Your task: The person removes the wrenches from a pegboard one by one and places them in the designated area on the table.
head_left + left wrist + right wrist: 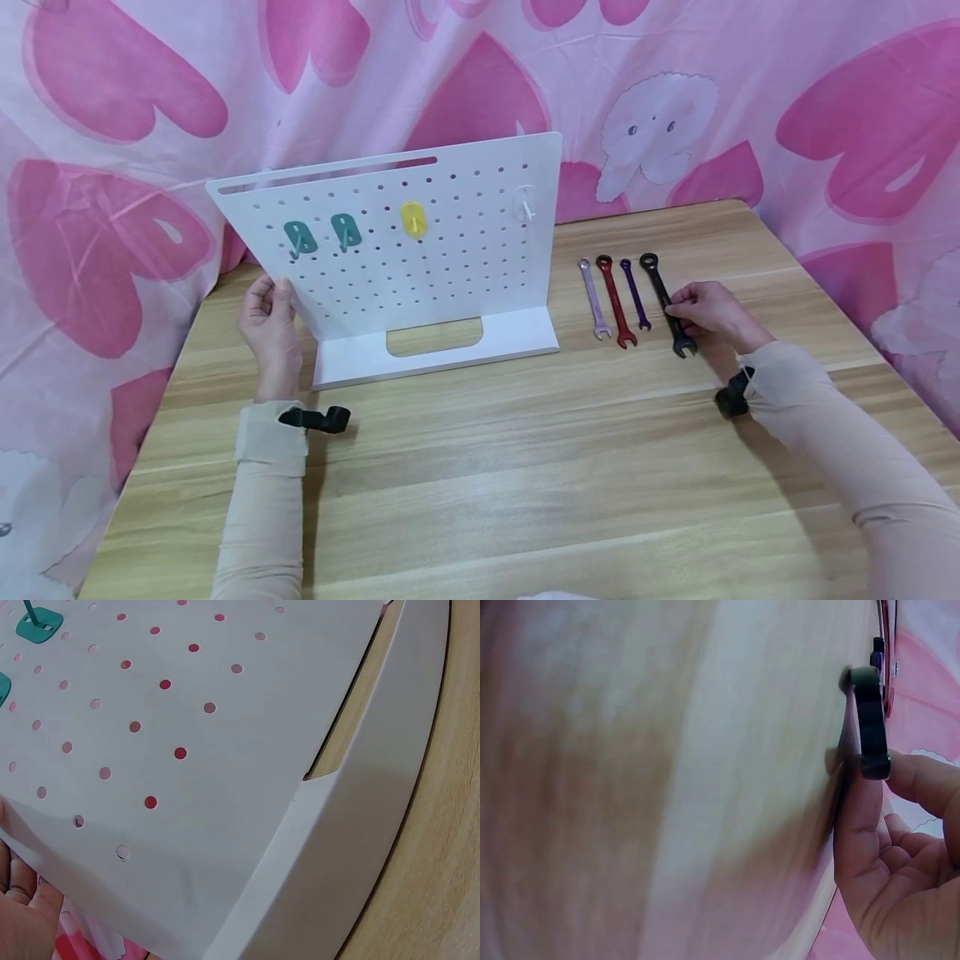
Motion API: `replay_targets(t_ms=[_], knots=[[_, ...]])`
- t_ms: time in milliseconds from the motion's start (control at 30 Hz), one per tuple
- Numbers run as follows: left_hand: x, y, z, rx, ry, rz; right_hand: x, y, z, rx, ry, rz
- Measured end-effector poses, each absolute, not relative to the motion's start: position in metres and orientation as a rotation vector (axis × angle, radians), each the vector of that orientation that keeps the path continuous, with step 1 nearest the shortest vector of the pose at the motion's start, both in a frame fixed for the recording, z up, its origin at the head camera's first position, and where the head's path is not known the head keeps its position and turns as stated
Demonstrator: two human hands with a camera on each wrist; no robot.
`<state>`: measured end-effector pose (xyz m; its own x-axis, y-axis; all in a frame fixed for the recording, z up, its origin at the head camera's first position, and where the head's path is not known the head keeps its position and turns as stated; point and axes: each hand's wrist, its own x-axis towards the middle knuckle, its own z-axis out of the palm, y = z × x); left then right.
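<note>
**Black wrench pinched at its lower shank; pegboard steadied at its left edge**

The right hand (708, 312) has its grip pinched on the black wrench (667, 302), thumb and fingers closed across the shank just above the open jaw end. The wrench lies flat on the tabletop (480, 467), rightmost in a row with the purple wrench (634, 293), red wrench (616, 301) and silver wrench (593, 298), close beside them but apart.

Handling, as judged: rigid metal, the largest of the four and probably the heaviest; smooth and thin, so hard to lift off a flat surface. A hold nearer mid-shank would likely balance it better.

The left hand (270, 321) holds the left edge of the pegboard (420, 250), fingers wrapped behind it. The board stands upright on its foot.

Holders: two green hooks (322, 236), a yellow hook (413, 218) and a clear hook (524, 203) sit on the board, all bare. No other containers seen.
</note>
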<state>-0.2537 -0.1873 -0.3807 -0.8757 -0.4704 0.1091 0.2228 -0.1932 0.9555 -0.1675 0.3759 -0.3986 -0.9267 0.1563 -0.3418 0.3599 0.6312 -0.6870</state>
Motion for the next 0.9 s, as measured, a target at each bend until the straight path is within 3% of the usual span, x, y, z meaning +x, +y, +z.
replay_targets(t_ms=[900], knots=[[-0.2552, -0.1877, -0.3817, 0.293, -1.595, -2.12, -0.1665, 0.3727, -0.3996, 0.413, 2.669, -1.136]])
